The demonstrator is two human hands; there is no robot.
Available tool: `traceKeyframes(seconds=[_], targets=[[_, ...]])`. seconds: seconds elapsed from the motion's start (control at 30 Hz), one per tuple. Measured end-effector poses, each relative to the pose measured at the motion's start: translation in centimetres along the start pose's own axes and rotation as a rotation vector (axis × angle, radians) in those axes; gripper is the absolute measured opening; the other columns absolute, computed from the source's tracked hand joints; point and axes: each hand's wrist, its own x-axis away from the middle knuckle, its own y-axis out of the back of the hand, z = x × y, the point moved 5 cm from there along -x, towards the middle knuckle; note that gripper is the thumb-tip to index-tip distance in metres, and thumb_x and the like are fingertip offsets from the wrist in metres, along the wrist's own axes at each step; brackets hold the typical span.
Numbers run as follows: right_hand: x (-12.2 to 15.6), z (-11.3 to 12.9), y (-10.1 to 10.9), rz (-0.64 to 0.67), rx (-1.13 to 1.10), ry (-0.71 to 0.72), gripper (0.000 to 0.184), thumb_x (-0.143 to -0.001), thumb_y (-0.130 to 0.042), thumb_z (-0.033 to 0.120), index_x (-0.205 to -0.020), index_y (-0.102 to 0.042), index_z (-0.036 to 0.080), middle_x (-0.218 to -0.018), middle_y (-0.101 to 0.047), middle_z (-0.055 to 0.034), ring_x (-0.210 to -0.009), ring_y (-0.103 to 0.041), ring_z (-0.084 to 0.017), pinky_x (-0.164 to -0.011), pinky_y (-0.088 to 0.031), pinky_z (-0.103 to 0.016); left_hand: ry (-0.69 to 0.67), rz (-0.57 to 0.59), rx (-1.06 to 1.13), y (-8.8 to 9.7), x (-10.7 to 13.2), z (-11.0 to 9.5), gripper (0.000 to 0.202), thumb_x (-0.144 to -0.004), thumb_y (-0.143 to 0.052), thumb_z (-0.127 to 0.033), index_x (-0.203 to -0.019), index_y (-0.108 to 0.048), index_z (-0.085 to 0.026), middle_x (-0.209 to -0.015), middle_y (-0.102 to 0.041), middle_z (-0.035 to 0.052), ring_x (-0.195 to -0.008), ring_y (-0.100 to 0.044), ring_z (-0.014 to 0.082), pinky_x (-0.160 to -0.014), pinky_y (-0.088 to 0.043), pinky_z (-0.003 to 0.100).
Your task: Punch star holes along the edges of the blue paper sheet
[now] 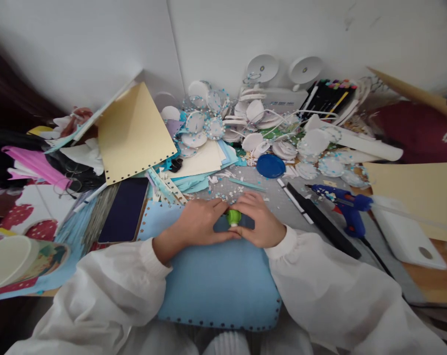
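Observation:
A sheet of light blue paper (223, 286) lies before me, part of it over the table's front edge. Rows of small punched shapes run along its left and lower edges. At its far edge sits a small green craft punch (234, 217). My right hand (259, 222) is closed round the punch, thumb at its near side and fingers curled behind. My left hand (199, 222) grips the paper's far edge beside the punch, its thumb stretched across the sheet and its fingertips close to the punch. The fingertips behind the punch are partly hidden.
White discs with blue-dotted string (214, 128) are heaped at the back, near a blue lid (270, 166). Paper scraps litter the grey mat. Rightward lie a blue glue gun (353, 207) and a black stick (319, 217). A phone (123, 209) and paper tub (23, 261) are left.

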Motion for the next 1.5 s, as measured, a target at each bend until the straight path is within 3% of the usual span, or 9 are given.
traceKeyframes(seconds=[0.3,0.5,0.8,1.1,1.27,1.5], targets=[[0.3,-0.6,0.9,0.061,-0.024,0.013,0.025,-0.079,-0.066,0.038,-0.092,-0.058,0.017,-0.081,-0.056,-0.0054,-0.082,-0.051,-0.024,-0.084,-0.037,-0.043,-0.006,0.015,-0.017,0.1,0.1,0.0,0.064,-0.078,-0.043,-0.076,-0.097,-0.057,-0.017,-0.085,-0.067,0.0047,-0.075,-0.066,0.0241,-0.055,-0.04,0.03],[0.3,-0.5,0.5,0.093,0.031,0.004,0.019,-0.079,-0.064,0.032,-0.088,-0.056,0.017,-0.079,-0.055,-0.0054,-0.08,-0.049,-0.024,-0.081,-0.036,-0.043,-0.013,0.027,-0.037,0.1,0.1,-0.2,0.063,-0.08,-0.042,-0.076,-0.095,-0.058,-0.017,-0.086,-0.067,0.0047,-0.075,-0.066,0.0237,-0.055,-0.04,0.03],[0.1,0.5,0.5,0.026,0.061,0.009,0.015,-0.078,-0.061,0.03,-0.083,-0.054,0.018,-0.076,-0.051,-0.0037,-0.077,-0.046,-0.023,-0.083,-0.035,-0.043,-0.037,0.024,-0.08,0.9,0.1,-1.0,0.065,-0.077,-0.043,-0.078,-0.094,-0.058,-0.017,-0.085,-0.066,0.0047,-0.075,-0.065,0.0241,-0.059,-0.042,0.032],[0.2,0.6,0.1,0.028,0.073,-0.008,0.011,-0.073,-0.06,0.024,-0.076,-0.05,0.019,-0.074,-0.05,-0.0029,-0.076,-0.048,-0.022,-0.09,-0.034,-0.046,-0.065,0.078,-0.076,0.2,-1.0,-1.6,0.048,-0.081,-0.055,-0.06,-0.089,-0.06,-0.013,-0.082,-0.067,0.0067,-0.076,-0.065,0.0261,-0.072,-0.045,0.039],[0.3,0.4,-0.2,0.028,0.077,-0.022,0.009,-0.075,-0.058,0.025,-0.077,-0.051,0.02,-0.073,-0.05,-0.0019,-0.076,-0.05,-0.022,-0.098,-0.031,-0.048,-0.047,0.083,-0.023,-0.4,-1.1,-1.1,0.043,-0.08,-0.057,-0.056,-0.089,-0.06,-0.014,-0.08,-0.068,0.0058,-0.077,-0.066,0.0259,-0.072,-0.045,0.037],[0.2,0.0,-0.4,0.04,0.065,-0.022,0.01,-0.078,-0.059,0.027,-0.08,-0.053,0.019,-0.076,-0.051,-0.0032,-0.079,-0.049,-0.023,-0.093,-0.033,-0.047,0.036,0.135,-0.016,-0.6,-0.8,-0.7,0.048,-0.082,-0.051,-0.063,-0.09,-0.056,-0.016,-0.084,-0.068,0.0076,-0.079,-0.067,0.0276,-0.06,-0.045,0.033]])
